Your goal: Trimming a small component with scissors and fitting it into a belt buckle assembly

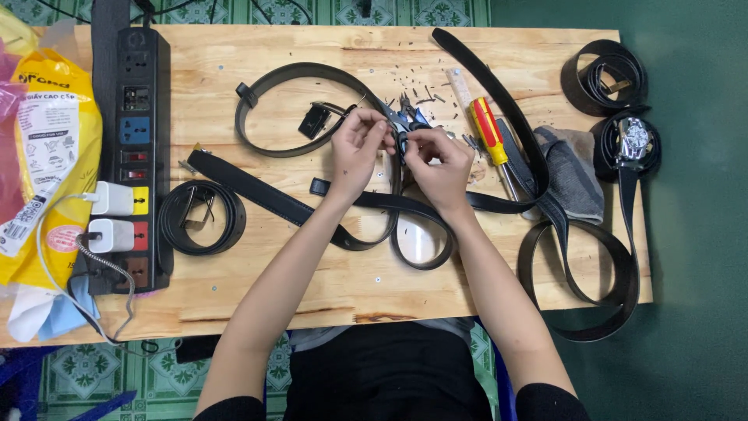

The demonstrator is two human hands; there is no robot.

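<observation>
My left hand (357, 148) and my right hand (440, 162) meet over the middle of a wooden table (312, 281). Both pinch the end of a black leather belt (366, 199) that loops below them. Blue-handled pliers (409, 118) lie just behind my fingers, touching or nearly touching them. A small black buckle part (315, 121) sits to the left of my left hand, inside another curved black belt (273, 82).
A black power strip (140, 93) with two white chargers runs along the left, beside a yellow bag (54, 140). A coiled belt (201, 217) lies near it. A red-and-yellow screwdriver (489, 132), grey cloth (576, 175) and more coiled belts (604, 74) sit right.
</observation>
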